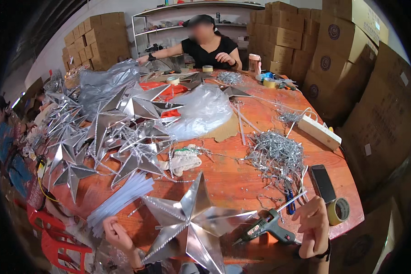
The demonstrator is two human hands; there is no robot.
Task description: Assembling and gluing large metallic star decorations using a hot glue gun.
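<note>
A large silver foil star (188, 221) with beaded trim along some ridges lies at the table's near edge. Left of it, my left hand (118, 234) is closed beside a bundle of translucent glue sticks (123, 198); whatever its curled fingers may hold is hidden. My right hand (314, 224) is closed too, fingers bent, just right of a dark green glue gun (269, 227) with an orange part. I cannot make out anything in its grip. The glue gun rests next to the star's right point. A blue-handled tool (291, 202) lies behind it.
Finished-looking silver stars (109, 123) pile at the left. Tangled silver trim (278, 153) sits right of centre. A knit glove (186, 160), phone (323, 183), tape roll (338, 211) and power strip (319, 132) lie around. A person (210, 45) sits across; boxes (338, 59) stand right.
</note>
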